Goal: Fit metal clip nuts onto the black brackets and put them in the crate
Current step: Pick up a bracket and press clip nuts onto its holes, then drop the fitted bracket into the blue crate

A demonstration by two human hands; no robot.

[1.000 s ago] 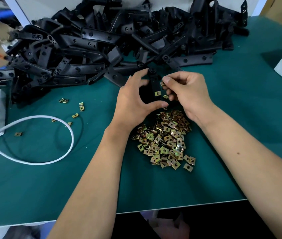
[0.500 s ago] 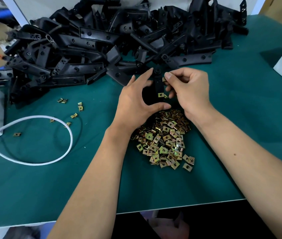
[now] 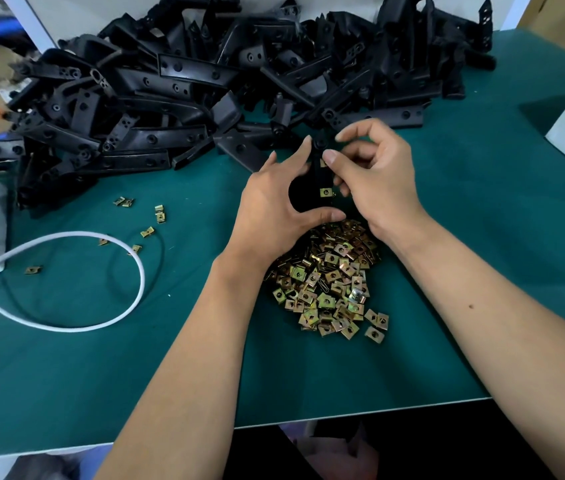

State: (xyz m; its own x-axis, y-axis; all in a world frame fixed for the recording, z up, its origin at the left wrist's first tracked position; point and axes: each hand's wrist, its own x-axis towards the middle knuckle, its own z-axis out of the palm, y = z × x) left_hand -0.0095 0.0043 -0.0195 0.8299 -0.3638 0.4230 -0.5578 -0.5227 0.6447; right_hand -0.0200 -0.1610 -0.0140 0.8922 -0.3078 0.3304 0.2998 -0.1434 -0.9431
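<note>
Both hands hold one black bracket above the clip nut pile: left hand grips it as before, right hand has shifted its pinch to the upper clip nut; the lower clip nut stays seated

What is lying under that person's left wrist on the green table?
The heap of brass-coloured metal clip nuts runs under the left hand; the wrist covers the heap's upper-left edge, so how far it extends there is hidden.
</note>
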